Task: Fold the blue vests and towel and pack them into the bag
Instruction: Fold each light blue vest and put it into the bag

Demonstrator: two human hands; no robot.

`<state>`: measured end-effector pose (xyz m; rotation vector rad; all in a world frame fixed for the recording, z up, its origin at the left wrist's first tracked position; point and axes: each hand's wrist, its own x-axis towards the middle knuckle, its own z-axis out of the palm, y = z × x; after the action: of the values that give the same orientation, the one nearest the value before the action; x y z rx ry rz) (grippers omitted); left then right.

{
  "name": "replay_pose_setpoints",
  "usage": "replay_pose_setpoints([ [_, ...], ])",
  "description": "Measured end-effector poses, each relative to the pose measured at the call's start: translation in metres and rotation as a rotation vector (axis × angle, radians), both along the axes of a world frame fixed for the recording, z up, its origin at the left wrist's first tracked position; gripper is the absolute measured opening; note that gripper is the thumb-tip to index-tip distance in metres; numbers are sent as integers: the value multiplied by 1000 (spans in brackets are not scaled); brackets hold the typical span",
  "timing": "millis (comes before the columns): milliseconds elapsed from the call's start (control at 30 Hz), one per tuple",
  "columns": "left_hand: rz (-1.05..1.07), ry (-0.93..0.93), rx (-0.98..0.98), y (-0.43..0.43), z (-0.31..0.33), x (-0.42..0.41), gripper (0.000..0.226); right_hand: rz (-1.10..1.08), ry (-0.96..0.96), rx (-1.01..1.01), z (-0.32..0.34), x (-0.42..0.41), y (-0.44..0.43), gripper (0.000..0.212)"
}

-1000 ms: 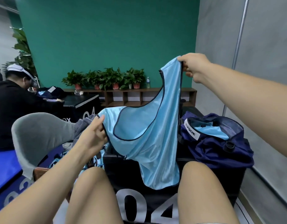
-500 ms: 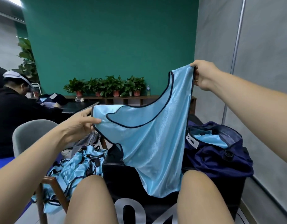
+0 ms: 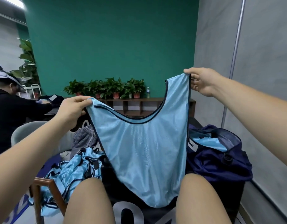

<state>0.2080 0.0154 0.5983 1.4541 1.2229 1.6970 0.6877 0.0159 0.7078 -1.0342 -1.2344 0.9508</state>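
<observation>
Pinching the blue vest straps: left hand, right hand.

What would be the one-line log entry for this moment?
vest: held up, unfolded | left hand: pinches one strap | right hand: pinches other strap | bag: open

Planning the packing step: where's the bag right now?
In the head view, the navy bag sits open at right, beside the blue vest, below the right hand.

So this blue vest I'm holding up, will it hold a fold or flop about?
Probably floppy: the blue vest hangs limp from the left hand and right hand. Likely slippery too, given its sheen. Seems light: two pinches carry it.
</observation>
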Motion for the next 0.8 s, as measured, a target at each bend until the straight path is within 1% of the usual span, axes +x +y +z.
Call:
replay_pose_setpoints([
  [67, 67, 47, 2, 4, 8, -4, 10, 17, -36, 15, -1, -2, -2, 28],
  [167, 133, 111, -2, 3, 21, -8, 19, 0, -99, 23, -5, -3, -1, 44],
  [200, 131, 124, -7, 2, 24, -8, 22, -31, -143, 37, -6, -2, 0, 45],
  [300, 153, 167, 2, 1, 33, -8, 20, -121, -313, 94, -9, 3, 5, 30],
  [400, 154, 195, -22, 4, 39, -10, 27, -193, -539, 158, -11, 7, 7, 14],
  [433, 143, 202, -33, 4, 40, -12, 30, -224, -606, 177, -12, 7, 7, 10],
  [500, 109, 203, -70, 4, 42, -14, 33, -264, -691, 211, -12, 6, 5, 11],
  [567, 76, 210, -73, 6, 43, -14, 37, -258, -727, 223, -11, 6, 2, 16],
  [633, 47, 216, -53, 6, 44, -10, 43, -226, -724, 193, -10, 9, 1, 23],
  [667, 36, 213, -49, 6, 44, -9, 43, -210, -712, 169, -10, 12, 2, 24],
  [767, 14, 230, -44, 7, 45, -5, 34, -177, -661, 137, -10, 18, 7, 21],
  [800, 17, 239, -40, 8, 45, -5, 36, -163, -640, 129, -10, 19, 9, 20],
])
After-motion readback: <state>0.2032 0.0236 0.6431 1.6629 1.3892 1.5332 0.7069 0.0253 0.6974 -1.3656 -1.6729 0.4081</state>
